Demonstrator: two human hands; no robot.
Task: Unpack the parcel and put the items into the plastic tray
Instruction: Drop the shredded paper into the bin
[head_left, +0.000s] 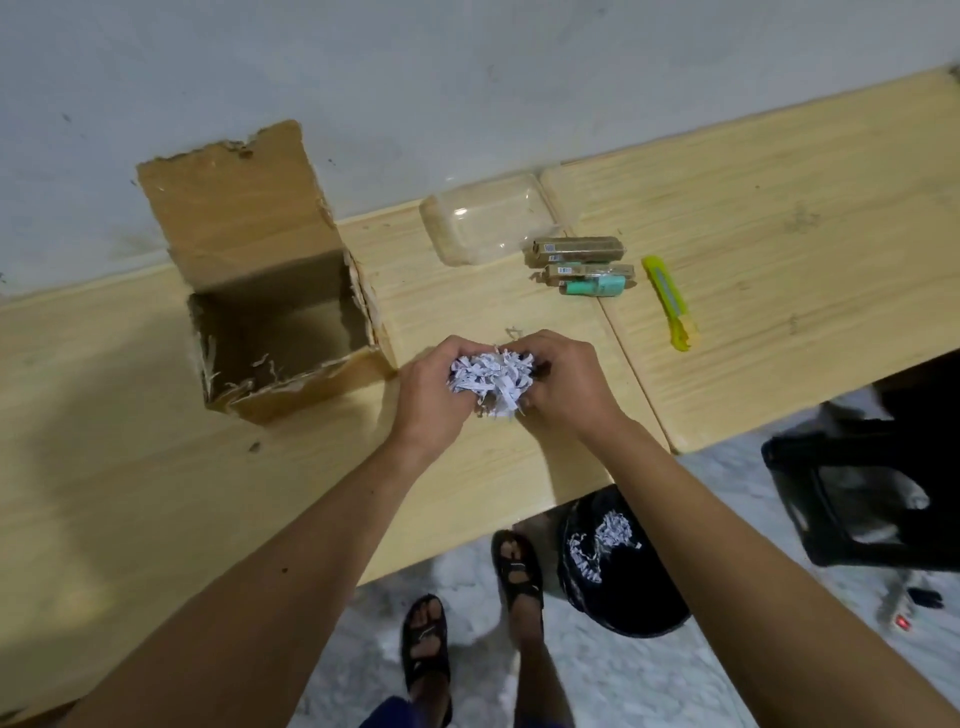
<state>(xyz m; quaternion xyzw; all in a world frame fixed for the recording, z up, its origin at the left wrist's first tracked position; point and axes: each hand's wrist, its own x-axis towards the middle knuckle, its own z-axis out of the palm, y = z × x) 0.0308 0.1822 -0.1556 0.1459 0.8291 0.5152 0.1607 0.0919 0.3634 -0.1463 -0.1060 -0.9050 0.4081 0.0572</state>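
Both of our hands are working together above the wooden table (779, 218): our left hand (431, 389) and our right hand (563, 384) are each clenching one side of a wad of shredded paper (491, 382), pressing it between them just above the tabletop. White strips are sticking out between our fingers.

Left of our hands, the cardboard box (283, 322) is standing open against the wall, its torn flap leaning up and back. A few stray paper shreds are clinging to its inner walls and front edge; its floor is too dark for us to say what is lying there.

Beyond our hands, the clear plastic tray (488, 223) is sitting near the wall, and we are seeing nothing inside it. Touching its right edge, two brown packets (576, 249) are lying side by side on the table, with a small teal item (595, 287) resting just in front of them. A yellow utility knife (670, 301) is lying to their right, apart from them.

Under the table edge, a black bin (613, 566) is holding more shredded paper, beside our sandalled feet (470, 618). A black stool (862, 493) is standing at the right.
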